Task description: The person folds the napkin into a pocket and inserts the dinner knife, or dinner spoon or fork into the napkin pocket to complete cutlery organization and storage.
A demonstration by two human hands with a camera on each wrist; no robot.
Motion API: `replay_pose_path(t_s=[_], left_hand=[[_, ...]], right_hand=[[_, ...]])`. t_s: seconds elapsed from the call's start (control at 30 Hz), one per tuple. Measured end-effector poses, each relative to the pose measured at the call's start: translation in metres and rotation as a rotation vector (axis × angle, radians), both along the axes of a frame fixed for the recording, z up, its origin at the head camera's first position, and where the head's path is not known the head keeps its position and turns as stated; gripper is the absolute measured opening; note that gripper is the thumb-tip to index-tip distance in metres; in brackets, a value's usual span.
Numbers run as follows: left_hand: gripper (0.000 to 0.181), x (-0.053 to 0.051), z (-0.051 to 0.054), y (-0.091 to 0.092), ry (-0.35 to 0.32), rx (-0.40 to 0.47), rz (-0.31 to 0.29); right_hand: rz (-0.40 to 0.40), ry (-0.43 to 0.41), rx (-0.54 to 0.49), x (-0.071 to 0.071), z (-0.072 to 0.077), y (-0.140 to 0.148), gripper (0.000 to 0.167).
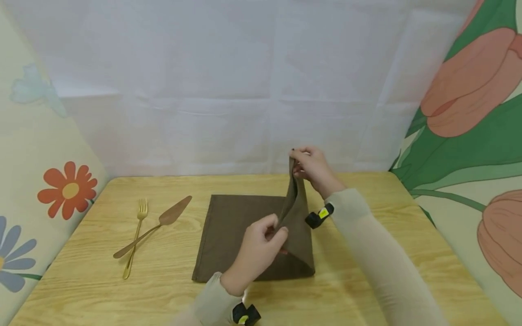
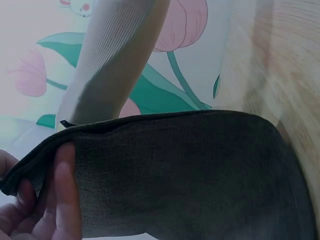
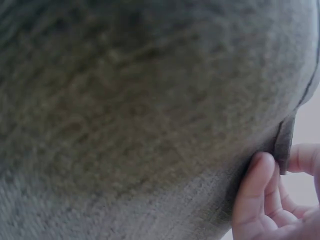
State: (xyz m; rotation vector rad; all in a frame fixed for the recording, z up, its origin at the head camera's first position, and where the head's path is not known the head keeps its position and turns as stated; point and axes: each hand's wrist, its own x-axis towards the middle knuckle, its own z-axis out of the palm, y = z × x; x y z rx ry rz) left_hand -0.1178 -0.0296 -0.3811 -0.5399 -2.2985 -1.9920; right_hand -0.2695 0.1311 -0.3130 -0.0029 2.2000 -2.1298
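Observation:
A dark brown cloth, apparently a folded napkin, lies on the table with its right part lifted in a fold. My right hand pinches the far corner of the lifted edge, high above the table. Nearer to me, my left hand pinches the same edge lower down. The left wrist view has fingers against the raised cloth. In the right wrist view the cloth fills most of the picture, and fingers grip its edge at the lower right.
On the left of the wooden table, a copper-coloured cake server lies crossed over a gold fork. A white sheet hangs behind the table. Flower-patterned panels stand at both sides.

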Motion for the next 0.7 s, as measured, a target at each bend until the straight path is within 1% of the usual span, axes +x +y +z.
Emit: replay_pose_path(t_s=[0.1, 0.17, 0.27, 0.4, 0.53, 0.63, 0.7], left_hand=[[0.04, 0.001, -0.005, -0.013, 0.069, -0.044, 0.028], [0.044, 0.002, -0.01, -0.024, 0.122, -0.054, 0.035], [0.047, 0.004, -0.016, -0.041, 0.172, -0.038, 0.007], [0.048, 0.006, -0.021, -0.063, 0.246, -0.062, -0.039], [0.048, 0.009, -0.025, -0.083, 0.338, -0.103, -0.04], [0.049, 0.011, -0.03, -0.097, 0.375, -0.114, -0.039], [0.049, 0.012, -0.035, -0.105, 0.386, -0.124, -0.043]], right_hand=[[-0.007, 0.003, 0.0, 0.001, 0.0, -0.011, 0.013], [-0.008, -0.003, -0.002, 0.001, 0.001, -0.019, 0.014], [0.001, -0.008, -0.019, 0.002, 0.002, -0.032, 0.013], [0.022, -0.009, -0.043, 0.002, 0.0, -0.048, 0.011], [0.066, 0.0, -0.048, 0.005, -0.002, -0.062, 0.01], [0.108, 0.001, -0.039, 0.007, -0.005, -0.072, 0.009], [0.133, -0.003, -0.038, 0.009, -0.008, -0.08, 0.009]])
